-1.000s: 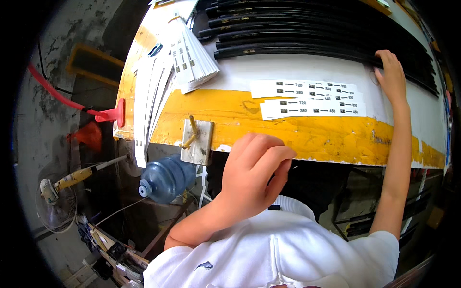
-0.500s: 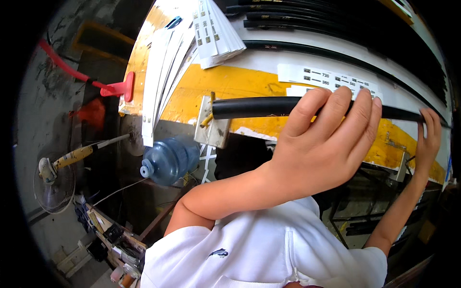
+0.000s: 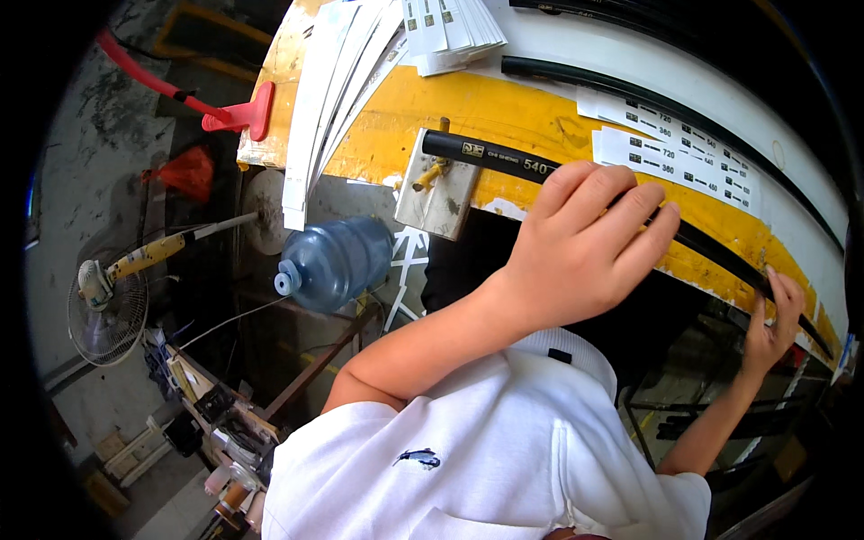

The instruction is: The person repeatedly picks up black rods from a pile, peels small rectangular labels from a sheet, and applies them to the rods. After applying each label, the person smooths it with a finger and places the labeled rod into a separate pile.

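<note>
A long black tube (image 3: pixel 504 160) slants across the front of the yellow-topped bench, with light printed marks along its left part. Its left end lies over a pale metal block (image 3: pixel 439 193) fixed at the bench edge, beside a small upright pin. My left hand (image 3: pixel 580 247) is closed over the tube's middle, back of the hand up. Farther right, my right hand (image 3: pixel 774 324) grips the tube near its other end with thumb and fingers. Just behind the tube lie white printed label strips (image 3: pixel 670 162).
More white strips (image 3: pixel 337 90) fan out at the bench's left, beside a stack of printed labels (image 3: pixel 450 31). Another black tube (image 3: pixel 648 103) and several more lie behind. A red-handled tool (image 3: pixel 247 114) hangs at the left edge. Below are a blue water bottle (image 3: pixel 337 261) and a fan (image 3: pixel 112 306).
The tube now slants down toward the right, and its printed marks have come into sight at the left end. My right hand has moved nearer me. The whole view has shifted.
</note>
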Motion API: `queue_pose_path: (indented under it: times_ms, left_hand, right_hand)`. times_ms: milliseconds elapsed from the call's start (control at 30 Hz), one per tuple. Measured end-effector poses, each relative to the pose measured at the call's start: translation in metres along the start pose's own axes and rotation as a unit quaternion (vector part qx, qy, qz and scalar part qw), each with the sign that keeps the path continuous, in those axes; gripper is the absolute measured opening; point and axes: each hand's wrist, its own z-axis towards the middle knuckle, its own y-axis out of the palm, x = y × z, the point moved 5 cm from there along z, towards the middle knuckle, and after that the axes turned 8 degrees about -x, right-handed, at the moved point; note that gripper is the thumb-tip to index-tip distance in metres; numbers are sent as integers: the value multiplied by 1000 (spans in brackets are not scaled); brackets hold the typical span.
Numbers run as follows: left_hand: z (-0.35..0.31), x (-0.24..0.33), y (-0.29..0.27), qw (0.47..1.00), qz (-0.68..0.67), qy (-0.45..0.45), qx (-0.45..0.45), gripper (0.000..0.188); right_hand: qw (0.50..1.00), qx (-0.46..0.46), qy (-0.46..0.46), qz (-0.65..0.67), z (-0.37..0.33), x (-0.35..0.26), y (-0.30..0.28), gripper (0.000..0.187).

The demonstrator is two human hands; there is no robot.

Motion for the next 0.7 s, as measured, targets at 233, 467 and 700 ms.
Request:
queue_pose_path:
  times_ms: [233,467,700]
  left_hand:
    - [-14,-13,3,999,-10,-13,-28,28]
    - [-18,-10,9,999,-5,-5,-53,28]
    - [-14,-12,1,991,-50,2,-125,30]
  right_hand:
    - [1000,-11,-7,4,3,-17,17,36]
    - [999,-39,21,1,1,-24,11,31]
    - [999,11,8,44,33,-49,-7,24]
